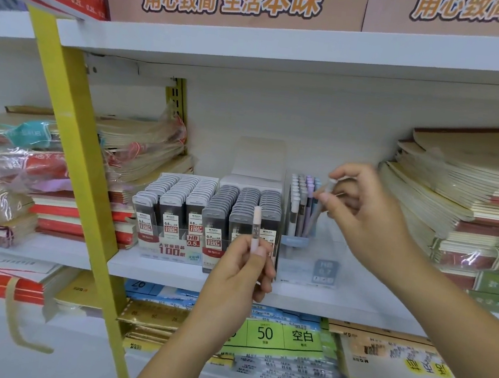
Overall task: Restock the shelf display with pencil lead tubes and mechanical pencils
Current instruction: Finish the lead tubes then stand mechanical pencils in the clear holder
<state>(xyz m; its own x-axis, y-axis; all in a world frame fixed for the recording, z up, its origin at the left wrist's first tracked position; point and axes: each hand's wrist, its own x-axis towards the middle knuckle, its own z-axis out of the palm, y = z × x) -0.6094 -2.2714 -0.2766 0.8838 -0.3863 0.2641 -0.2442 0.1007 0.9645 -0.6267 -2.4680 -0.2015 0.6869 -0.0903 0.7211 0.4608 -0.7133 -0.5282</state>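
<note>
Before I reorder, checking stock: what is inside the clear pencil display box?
Mechanical pencils, grey and purple, stand at its left rear; the front looks bare. The right hand, gripping one pencil, hides the right rear.

Clear glossy plastic display box (308, 257); matt white shelf (155, 268); paper notebooks (459, 188).

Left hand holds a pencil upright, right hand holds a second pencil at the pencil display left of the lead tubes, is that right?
No: the head view shows the pencil display right of the lead tubes, not left. The left hand does hold a pencil upright, and the right hand holds a second pencil at that display.
</note>
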